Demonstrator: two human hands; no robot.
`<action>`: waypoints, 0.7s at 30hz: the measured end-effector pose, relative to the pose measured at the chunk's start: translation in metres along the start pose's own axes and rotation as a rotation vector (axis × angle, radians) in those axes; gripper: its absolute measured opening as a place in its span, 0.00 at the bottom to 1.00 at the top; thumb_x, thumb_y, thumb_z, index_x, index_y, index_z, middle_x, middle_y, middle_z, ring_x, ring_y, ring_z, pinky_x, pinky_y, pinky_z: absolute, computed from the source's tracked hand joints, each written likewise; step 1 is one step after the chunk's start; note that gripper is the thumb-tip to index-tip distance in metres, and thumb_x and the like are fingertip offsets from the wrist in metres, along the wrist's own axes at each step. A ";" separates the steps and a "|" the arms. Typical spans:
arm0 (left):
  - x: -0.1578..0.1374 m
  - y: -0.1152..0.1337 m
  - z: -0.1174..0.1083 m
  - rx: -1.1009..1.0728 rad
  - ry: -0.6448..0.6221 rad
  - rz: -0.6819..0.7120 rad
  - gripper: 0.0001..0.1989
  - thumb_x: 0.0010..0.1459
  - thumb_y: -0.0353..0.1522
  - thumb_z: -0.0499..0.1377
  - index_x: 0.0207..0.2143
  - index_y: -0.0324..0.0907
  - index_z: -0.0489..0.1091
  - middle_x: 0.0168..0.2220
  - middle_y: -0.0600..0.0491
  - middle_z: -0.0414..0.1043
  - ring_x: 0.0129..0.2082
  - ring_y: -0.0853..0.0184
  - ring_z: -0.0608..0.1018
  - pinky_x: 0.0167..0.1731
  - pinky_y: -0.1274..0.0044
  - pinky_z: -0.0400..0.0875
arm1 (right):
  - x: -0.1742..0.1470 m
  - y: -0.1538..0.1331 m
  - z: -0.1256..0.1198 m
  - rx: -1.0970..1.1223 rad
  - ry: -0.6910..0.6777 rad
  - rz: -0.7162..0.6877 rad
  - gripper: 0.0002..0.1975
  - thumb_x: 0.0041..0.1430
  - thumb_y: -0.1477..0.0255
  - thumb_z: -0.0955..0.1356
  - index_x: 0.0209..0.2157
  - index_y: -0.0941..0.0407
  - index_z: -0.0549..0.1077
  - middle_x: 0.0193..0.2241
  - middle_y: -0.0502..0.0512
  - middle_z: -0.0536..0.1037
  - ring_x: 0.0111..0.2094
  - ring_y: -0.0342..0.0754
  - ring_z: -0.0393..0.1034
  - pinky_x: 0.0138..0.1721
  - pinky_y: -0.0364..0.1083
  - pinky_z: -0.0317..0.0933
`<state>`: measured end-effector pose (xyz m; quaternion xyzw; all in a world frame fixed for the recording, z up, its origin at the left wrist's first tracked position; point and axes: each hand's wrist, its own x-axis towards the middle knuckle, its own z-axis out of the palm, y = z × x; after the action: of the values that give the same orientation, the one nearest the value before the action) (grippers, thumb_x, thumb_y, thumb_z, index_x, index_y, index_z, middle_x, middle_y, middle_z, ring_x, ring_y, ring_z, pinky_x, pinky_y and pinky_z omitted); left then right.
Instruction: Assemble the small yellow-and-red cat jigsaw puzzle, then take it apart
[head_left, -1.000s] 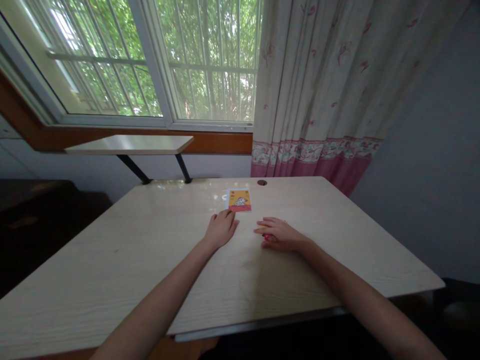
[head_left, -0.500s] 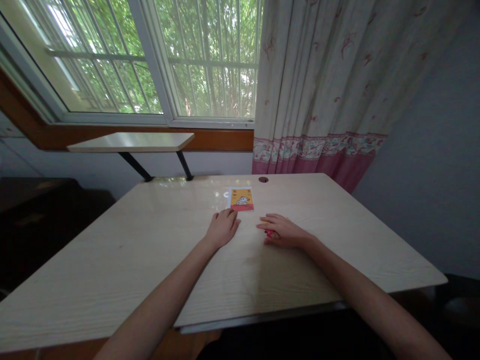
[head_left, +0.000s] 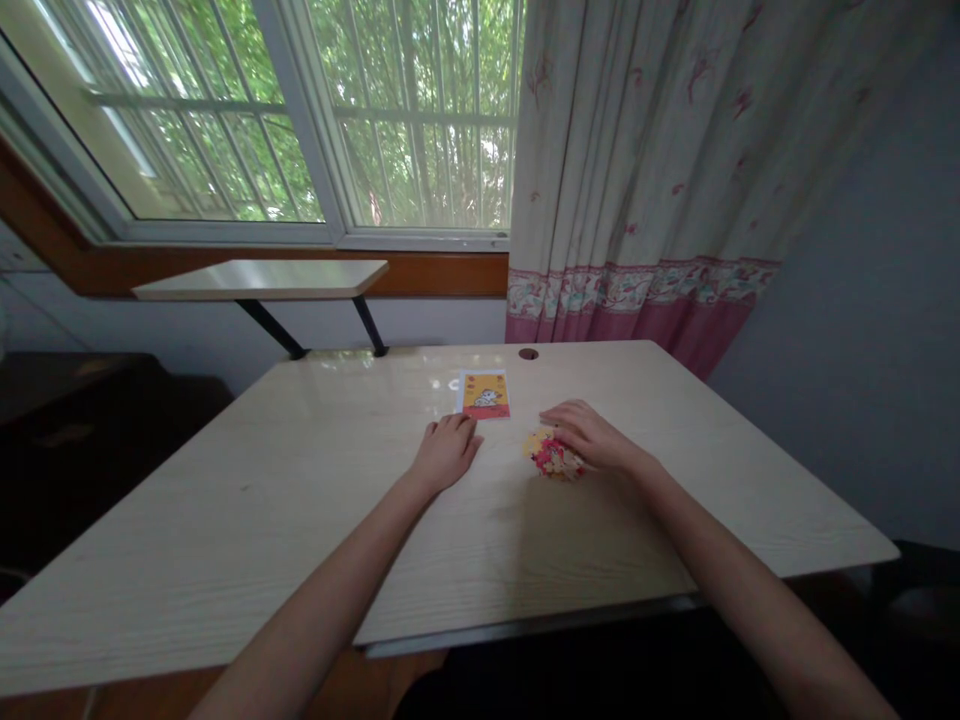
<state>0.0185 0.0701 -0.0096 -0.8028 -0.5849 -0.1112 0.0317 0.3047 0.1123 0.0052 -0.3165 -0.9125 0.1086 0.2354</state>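
My left hand lies flat on the pale wooden desk, fingers stretched out, with its fingertips at the lower left corner of a picture card. The card is yellow and red, with a white animal drawn on it and a pale edge along its left side. Just right of centre is a small heap of red and yellow jigsaw puzzle pieces. Over the heap's far right side my right hand is held open, palm down, fingers pointing left; its fingers hide part of the heap.
The wooden desk has a cable hole near its back edge. At the back left a raised shelf stands on black legs. Behind are a barred window and a patterned curtain. Dark furniture stands to the left.
My right hand has moved right and slightly away from me, uncovering the heap of jigsaw puzzle pieces that was mostly beneath it. My left hand stays by the card.
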 end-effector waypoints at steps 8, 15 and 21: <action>-0.002 -0.001 -0.010 0.047 0.018 -0.060 0.18 0.63 0.38 0.44 0.49 0.41 0.64 0.51 0.45 0.65 0.50 0.57 0.66 0.44 0.65 0.60 | -0.019 0.045 -0.016 -0.008 -0.023 0.226 0.13 0.57 0.70 0.62 0.39 0.56 0.76 0.36 0.57 0.78 0.37 0.48 0.70 0.41 0.47 0.62; -0.002 -0.003 -0.011 0.078 -0.008 -0.053 0.18 0.63 0.37 0.43 0.47 0.40 0.66 0.46 0.45 0.68 0.47 0.57 0.67 0.42 0.67 0.60 | -0.018 0.041 -0.013 0.054 -0.107 0.252 0.15 0.52 0.66 0.67 0.40 0.58 0.76 0.34 0.57 0.77 0.34 0.47 0.70 0.37 0.44 0.62; -0.003 -0.004 -0.012 0.070 -0.018 -0.048 0.19 0.63 0.38 0.43 0.46 0.41 0.67 0.45 0.46 0.69 0.47 0.57 0.67 0.42 0.67 0.59 | -0.017 0.041 -0.013 0.054 -0.121 0.234 0.15 0.52 0.66 0.67 0.39 0.58 0.76 0.35 0.58 0.77 0.35 0.48 0.70 0.38 0.45 0.62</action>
<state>0.0119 0.0663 0.0007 -0.7881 -0.6076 -0.0840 0.0516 0.3446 0.1338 -0.0043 -0.4072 -0.8787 0.1786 0.1739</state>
